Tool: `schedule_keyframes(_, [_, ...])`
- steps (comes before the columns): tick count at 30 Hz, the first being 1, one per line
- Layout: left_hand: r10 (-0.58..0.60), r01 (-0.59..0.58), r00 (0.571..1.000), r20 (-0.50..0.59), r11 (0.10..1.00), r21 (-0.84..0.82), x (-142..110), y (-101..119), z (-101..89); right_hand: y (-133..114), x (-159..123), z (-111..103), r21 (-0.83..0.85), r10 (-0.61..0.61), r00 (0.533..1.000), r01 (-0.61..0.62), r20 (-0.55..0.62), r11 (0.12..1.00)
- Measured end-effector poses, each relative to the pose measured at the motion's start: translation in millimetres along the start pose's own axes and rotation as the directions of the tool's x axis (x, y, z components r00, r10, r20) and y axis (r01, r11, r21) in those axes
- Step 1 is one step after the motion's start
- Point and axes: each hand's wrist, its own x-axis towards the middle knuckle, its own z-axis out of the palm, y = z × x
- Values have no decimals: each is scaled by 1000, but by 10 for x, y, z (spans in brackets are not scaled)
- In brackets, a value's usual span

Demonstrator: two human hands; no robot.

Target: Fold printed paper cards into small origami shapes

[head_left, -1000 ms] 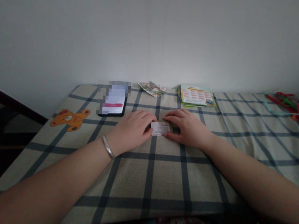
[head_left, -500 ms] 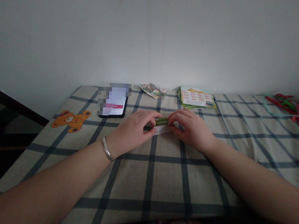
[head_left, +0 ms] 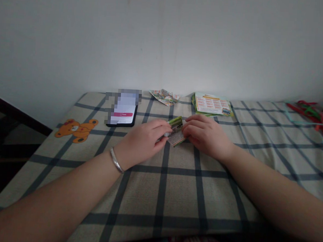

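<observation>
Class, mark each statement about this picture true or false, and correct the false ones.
1. The left hand and right hand are both at a small printed paper. True.
2. A bracelet is on the right wrist. False: it is on the left.
3. The phone lies left of the crumpled paper. True.
4. The bear figure lies right of the card stack. False: it lies to its left.
5. The tablecloth is plain. False: dark stripes cross it.

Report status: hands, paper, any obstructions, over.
Left hand pinching printed paper. Right hand at its right edge. Paper bent, green along far edge. Phone nearby, seemingly not in the way.
</observation>
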Motion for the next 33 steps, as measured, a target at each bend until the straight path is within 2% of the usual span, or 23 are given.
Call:
schedule_keyframes(3, [-1,0,1000,24,999,42,-7,-34,12,-19,-1,-10,-51,-10,998,13,56,999])
schedule_keyframes(7, [33,-35,999,31,996,79,-10,-42,19,-58,-6,-4,-37,-30,993,34,110,999])
schedule_keyframes(11, [75,-79,997,36,991,104,-9,-16,31,-80,-2,8,22,-122,983,120,139,993])
schedule_keyframes(14, [95,-99,994,43,991,92,-7,7,36,-91,5,6,24,-180,969,179,166,984])
schedule_keyframes(18, [73,-73,997,22,997,18,-7,5,41,-99,2,4,13,-190,963,191,191,981])
schedule_keyframes(22, [17,-16,1000,20,999,-38,-6,-18,41,-90,-18,3,86,-175,969,162,175,983])
schedule_keyframes(26, [21,-20,998,62,1000,-6,5,-21,26,-71,-36,-25,198,-138,972,99,191,975])
schedule_keyframes(30, [81,-93,990,113,989,111,14,-22,1,-51,-37,-73,267,-104,963,35,249,963])
schedule_keyframes(33, [152,-167,983,100,972,163,8,-32,-6,-39,-32,-96,295,-99,959,17,265,955])
